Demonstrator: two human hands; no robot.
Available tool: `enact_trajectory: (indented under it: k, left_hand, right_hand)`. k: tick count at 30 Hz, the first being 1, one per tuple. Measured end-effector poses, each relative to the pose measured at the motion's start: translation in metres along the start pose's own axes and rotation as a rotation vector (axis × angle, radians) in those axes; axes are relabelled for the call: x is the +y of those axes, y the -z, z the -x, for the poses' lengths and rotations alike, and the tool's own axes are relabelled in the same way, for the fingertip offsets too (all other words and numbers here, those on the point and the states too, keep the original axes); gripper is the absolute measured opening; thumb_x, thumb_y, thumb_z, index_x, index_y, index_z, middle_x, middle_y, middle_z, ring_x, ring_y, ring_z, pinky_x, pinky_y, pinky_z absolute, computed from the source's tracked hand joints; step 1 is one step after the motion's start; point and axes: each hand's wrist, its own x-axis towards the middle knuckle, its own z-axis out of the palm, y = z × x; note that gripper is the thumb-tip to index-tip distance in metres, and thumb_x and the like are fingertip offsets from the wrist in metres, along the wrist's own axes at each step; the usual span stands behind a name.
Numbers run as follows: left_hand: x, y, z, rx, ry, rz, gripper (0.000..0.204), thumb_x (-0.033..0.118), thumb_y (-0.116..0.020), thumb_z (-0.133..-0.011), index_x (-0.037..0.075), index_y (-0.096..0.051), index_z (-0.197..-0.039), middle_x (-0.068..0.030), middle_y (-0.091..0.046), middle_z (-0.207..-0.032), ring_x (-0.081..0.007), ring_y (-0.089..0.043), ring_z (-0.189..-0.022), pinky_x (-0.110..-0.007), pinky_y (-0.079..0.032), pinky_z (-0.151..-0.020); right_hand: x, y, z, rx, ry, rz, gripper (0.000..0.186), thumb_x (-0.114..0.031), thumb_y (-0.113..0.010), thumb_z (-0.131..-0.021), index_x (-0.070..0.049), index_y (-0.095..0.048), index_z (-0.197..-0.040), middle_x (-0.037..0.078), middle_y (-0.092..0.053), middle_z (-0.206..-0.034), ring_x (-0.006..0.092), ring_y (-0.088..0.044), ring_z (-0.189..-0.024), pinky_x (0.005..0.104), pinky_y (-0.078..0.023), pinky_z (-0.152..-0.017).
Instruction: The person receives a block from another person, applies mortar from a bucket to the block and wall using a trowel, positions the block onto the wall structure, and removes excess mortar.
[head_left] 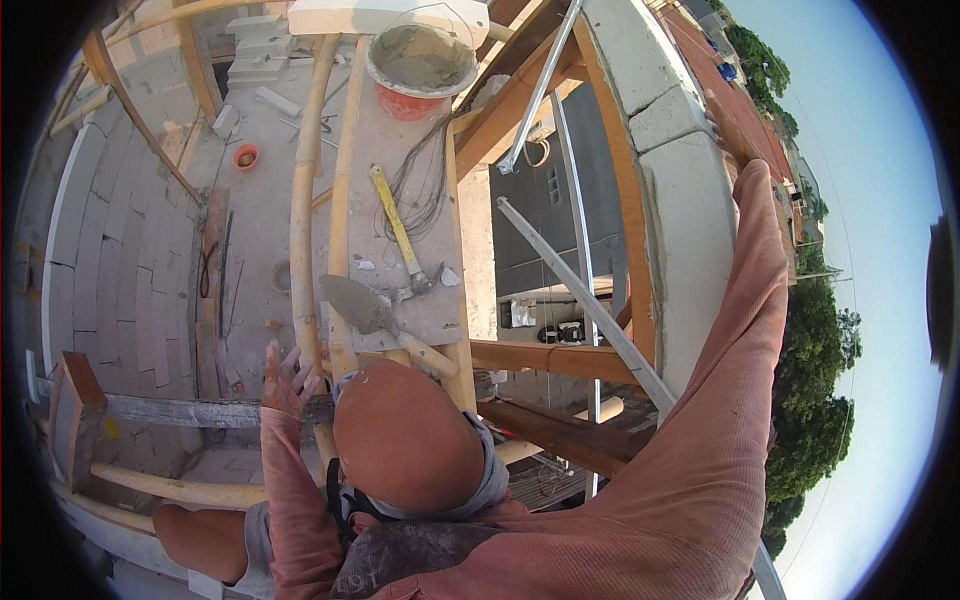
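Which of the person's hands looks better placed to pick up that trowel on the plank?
Probably the left hand: it hovers open beside the trowel. The right arm stretches up along the block wall, its hand hidden.

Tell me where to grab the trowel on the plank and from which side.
Grip the trowel by its pale wooden handle, coming from the near end. The handle points back toward the person while the mortar-smeared blade points away to the left. The left hand, fingers spread, is nearest. The hammer lies just beyond the trowel.
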Motion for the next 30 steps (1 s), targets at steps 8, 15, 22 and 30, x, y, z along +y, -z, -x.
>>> enact_trajectory:
  k: [8, 15, 22, 30]
  left_hand:
    - [-0.015, 0.01, -0.012, -0.027, 0.019, 0.009, 0.079, 0.063, -0.05, -0.095, 0.031, -0.016, -0.159, -0.0127, -0.031, -0.158, -0.0347, -0.044, -0.136, -0.046, -0.049, -0.099]
    - [-0.011, 0.014, -0.009, -0.011, 0.042, -0.007, 0.081, 0.064, -0.051, -0.094, 0.031, -0.015, -0.159, -0.0116, -0.029, -0.16, -0.0339, -0.043, -0.138, -0.047, -0.046, -0.101]
    - [-0.013, 0.019, -0.011, 0.029, 0.057, -0.042, 0.092, 0.072, -0.053, -0.088, 0.031, -0.013, -0.159, -0.0114, -0.03, -0.159, -0.0324, -0.042, -0.138, -0.046, -0.044, -0.102]
    - [-0.009, 0.016, -0.005, 0.034, 0.028, -0.023, 0.091, 0.071, -0.053, -0.089, 0.029, -0.013, -0.159, -0.0126, -0.03, -0.159, -0.033, -0.042, -0.138, -0.046, -0.043, -0.104]
  right_hand:
    - [-0.011, -0.021, -0.012, -0.02, -0.059, 0.476, 0.122, -0.083, -0.064, -0.065, -0.007, -0.031, -0.155, 0.026, -0.055, -0.137, 0.0379, -0.057, -0.125, 0.0466, -0.037, -0.112]
    - [-0.021, -0.032, -0.005, 0.083, -0.054, 0.293, 0.113, -0.065, -0.075, -0.067, -0.002, -0.034, -0.152, 0.024, -0.067, -0.115, 0.0318, -0.072, -0.09, 0.0429, -0.055, -0.087]
    - [-0.034, -0.037, 0.019, 0.137, -0.092, 0.078, 0.101, -0.052, -0.081, -0.064, -0.001, -0.042, -0.142, 0.024, -0.066, -0.11, 0.0311, -0.07, -0.088, 0.0368, -0.052, -0.086]
    - [-0.047, 0.011, -0.003, 0.67, 0.205, -0.019, 0.086, -0.054, -0.079, -0.065, -0.001, -0.057, -0.129, 0.023, -0.062, -0.12, 0.033, -0.062, -0.11, 0.0376, -0.047, -0.096]
